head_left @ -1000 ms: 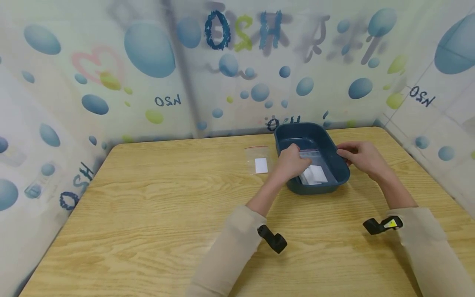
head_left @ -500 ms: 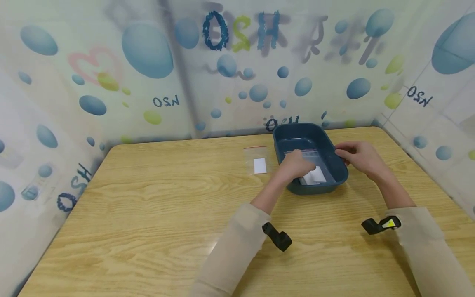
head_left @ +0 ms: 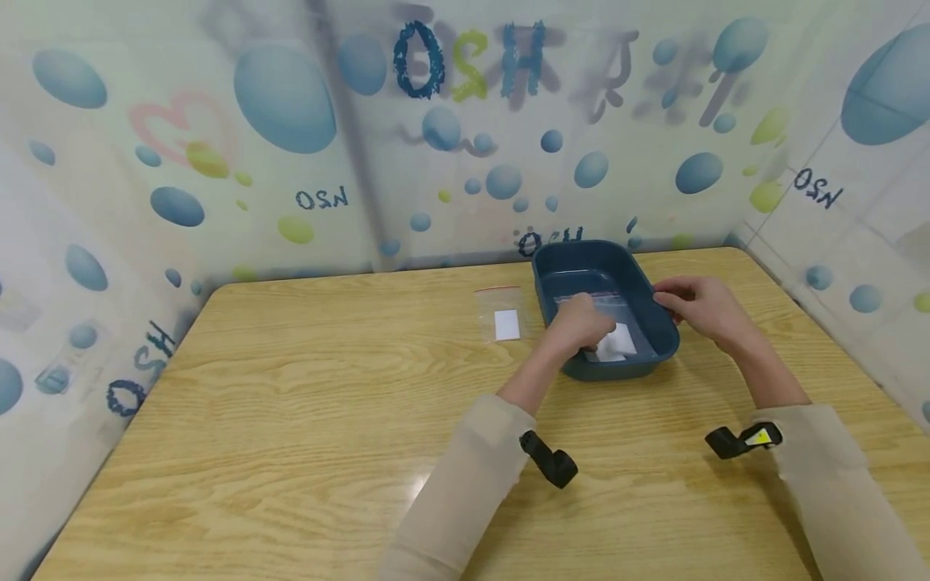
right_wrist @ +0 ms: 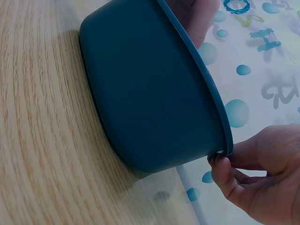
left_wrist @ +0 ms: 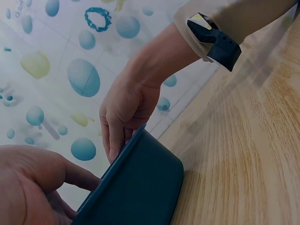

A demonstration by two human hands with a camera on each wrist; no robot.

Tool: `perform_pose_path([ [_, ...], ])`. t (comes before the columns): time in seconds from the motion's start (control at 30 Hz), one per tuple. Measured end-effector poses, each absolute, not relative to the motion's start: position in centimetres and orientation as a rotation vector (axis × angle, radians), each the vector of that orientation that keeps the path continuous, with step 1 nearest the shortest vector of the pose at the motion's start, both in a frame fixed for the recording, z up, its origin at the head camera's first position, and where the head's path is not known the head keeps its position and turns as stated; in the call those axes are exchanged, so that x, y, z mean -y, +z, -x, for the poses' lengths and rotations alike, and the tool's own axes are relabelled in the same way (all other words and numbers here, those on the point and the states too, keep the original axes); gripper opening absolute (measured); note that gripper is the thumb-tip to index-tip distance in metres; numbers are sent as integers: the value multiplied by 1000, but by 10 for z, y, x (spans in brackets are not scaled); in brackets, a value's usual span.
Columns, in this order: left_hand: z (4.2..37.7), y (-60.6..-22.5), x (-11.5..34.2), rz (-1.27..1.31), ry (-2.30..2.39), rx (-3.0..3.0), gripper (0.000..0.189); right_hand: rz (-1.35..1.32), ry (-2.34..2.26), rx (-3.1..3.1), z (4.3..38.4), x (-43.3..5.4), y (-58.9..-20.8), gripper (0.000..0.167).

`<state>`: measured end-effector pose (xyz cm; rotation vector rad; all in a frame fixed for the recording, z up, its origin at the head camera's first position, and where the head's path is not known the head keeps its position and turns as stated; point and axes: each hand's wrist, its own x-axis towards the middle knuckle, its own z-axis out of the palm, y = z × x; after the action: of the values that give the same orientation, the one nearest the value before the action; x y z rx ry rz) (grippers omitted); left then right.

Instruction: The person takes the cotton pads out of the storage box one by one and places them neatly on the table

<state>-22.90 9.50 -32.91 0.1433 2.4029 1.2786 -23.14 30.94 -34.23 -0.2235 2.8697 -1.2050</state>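
right hand (head_left: 703, 308) pinches bin (head_left: 613, 371); left hand (head_left: 579, 324) inside, grip hidden; work appears partway: one bag (head_left: 506, 325) out, another bag (head_left: 620, 343) in

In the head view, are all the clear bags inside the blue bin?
No, one clear bag with a white insert lies on the table, outside the blue bin.

The bin (head_left: 621, 371) looks smooth plastic, the tabletop (head_left: 291, 411) glossy wood.
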Motion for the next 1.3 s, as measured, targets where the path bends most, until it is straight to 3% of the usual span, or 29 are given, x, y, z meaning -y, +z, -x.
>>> perform_pose_path([
  [0.13, 230, -332, -99, -131, 1286, -2413, 32, 218, -1203, -2868, 231, -309, -342, 40],
  [0.4, 233, -338, -104, -143, 1261, -2457, 49, 224, -1209, -2868, 230, -309, -341, 40],
  [0.47, 234, -339, -104, -144, 1246, -2474, 42, 226, -1211, -2868, 230, -309, -341, 39],
  [0.57, 234, -341, -106, -133, 1217, -2520, 9, 226, -1207, -2872, 230, -308, -341, 39],
  [0.67, 233, -342, -109, -111, 1191, -2562, 56, 222, -1200, -2879, 230, -308, -341, 39],
  [0.73, 233, -342, -110, -99, 1185, -2584, 69, 220, -1203, -2879, 231, -308, -341, 39],
  [0.8, 232, -343, -112, -87, 1184, -2611, 65, 220, -1206, -2877, 231, -308, -342, 39],
  [0.97, 230, -344, -113, -78, 1245, -2638, 9, 222, -1213, -2872, 232, -309, -342, 39],
  [1.13, 231, -347, -112, -94, 1284, -2657, 28, 220, -1215, -2871, 232, -309, -342, 39],
  [1.3, 229, -347, -112, -96, 1288, -2705, 19, 223, -1208, -2874, 231, -308, -341, 38],
])
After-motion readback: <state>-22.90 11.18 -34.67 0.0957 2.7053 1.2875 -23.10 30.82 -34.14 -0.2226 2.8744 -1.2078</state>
